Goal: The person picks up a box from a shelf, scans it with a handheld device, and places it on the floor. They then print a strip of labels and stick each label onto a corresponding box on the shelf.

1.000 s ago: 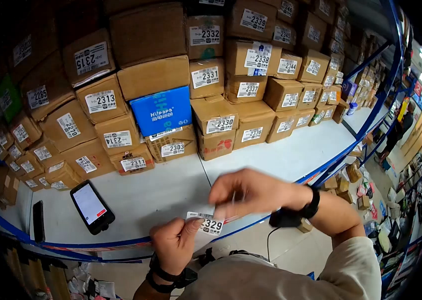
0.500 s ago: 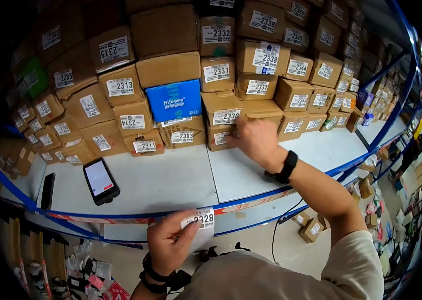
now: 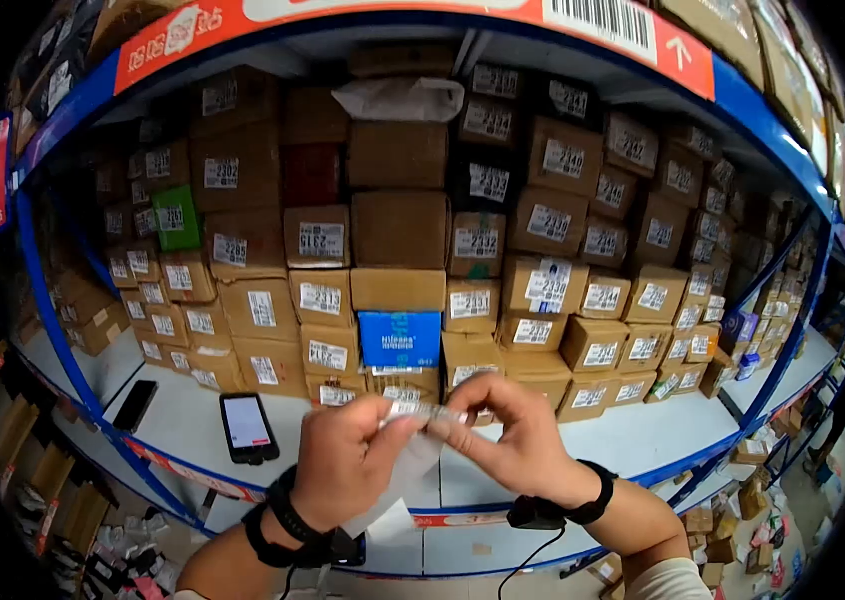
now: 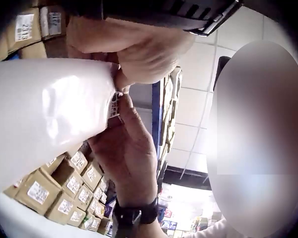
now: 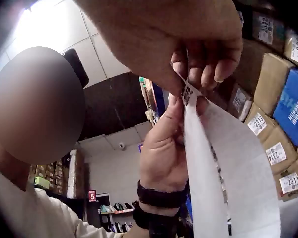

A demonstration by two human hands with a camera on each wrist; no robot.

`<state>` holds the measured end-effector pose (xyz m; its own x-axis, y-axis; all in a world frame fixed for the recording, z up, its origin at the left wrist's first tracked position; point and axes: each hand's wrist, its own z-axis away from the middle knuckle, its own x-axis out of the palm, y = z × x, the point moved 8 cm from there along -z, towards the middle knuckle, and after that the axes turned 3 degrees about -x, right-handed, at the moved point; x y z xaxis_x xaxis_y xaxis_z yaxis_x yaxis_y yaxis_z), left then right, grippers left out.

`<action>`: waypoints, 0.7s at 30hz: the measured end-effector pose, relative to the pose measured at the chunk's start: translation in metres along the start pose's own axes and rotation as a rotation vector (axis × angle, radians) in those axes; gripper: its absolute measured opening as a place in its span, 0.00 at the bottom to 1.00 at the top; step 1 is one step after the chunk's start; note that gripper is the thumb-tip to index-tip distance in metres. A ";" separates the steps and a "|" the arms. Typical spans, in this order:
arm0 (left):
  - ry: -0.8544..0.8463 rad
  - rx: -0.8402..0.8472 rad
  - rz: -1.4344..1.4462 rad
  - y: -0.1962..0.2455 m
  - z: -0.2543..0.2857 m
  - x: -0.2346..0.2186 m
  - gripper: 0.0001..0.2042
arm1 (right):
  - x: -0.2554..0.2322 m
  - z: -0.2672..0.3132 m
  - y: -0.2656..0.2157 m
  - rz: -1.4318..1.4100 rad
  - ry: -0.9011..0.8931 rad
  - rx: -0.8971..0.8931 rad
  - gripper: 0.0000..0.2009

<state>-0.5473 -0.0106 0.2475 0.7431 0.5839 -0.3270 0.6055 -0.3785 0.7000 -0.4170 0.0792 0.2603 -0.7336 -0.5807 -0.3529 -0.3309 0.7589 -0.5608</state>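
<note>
In the head view a strip of white labels hangs between the two hands, in front of the stacked boxes. My left hand pinches the strip near its top, thumb uppermost. My right hand pinches the label edge just beside it, fingertips almost meeting the left ones. The left wrist view shows the pale backing wide and glossy, with a printed corner between both hands' fingertips. Seen from the right wrist, the backing hangs in a loop below the fingers.
Cardboard boxes with number labels fill the shelf, a blue box among them. A lit phone and a dark device lie on the shelf board at left. A blue and red shelf edge runs below the hands.
My right hand has come back from the boxes to the label strip and now pinches it. My left hand still holds the strip. The head view has tilted up, showing the upper shelf edge.
</note>
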 end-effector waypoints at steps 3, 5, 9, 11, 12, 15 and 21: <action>0.044 0.131 -0.095 0.014 -0.037 -0.024 0.14 | -0.008 -0.036 -0.020 0.058 0.130 -0.133 0.08; 0.040 0.005 -0.048 -0.001 -0.062 -0.046 0.21 | -0.013 -0.074 -0.025 0.159 0.172 -0.181 0.08; -0.082 -0.035 0.183 -0.024 -0.093 -0.084 0.38 | -0.034 -0.169 -0.075 0.689 0.533 -0.451 0.09; -0.134 -0.044 0.122 -0.025 -0.091 -0.102 0.38 | -0.050 -0.224 -0.056 0.798 0.595 -0.380 0.12; -0.144 -0.038 0.129 -0.027 -0.090 -0.110 0.38 | -0.037 -0.234 -0.081 0.870 0.615 -0.595 0.11; -0.218 0.040 0.064 -0.030 -0.084 -0.128 0.36 | -0.042 -0.269 -0.076 1.189 0.757 -0.649 0.13; -0.329 -0.073 -0.007 -0.055 -0.079 -0.147 0.30 | -0.046 -0.274 -0.068 1.357 0.804 -0.505 0.18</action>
<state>-0.7124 -0.0192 0.3073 0.7986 0.3184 -0.5108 0.5975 -0.3162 0.7369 -0.5236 0.1350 0.5193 -0.6766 0.7109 0.1920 0.7361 0.6593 0.1529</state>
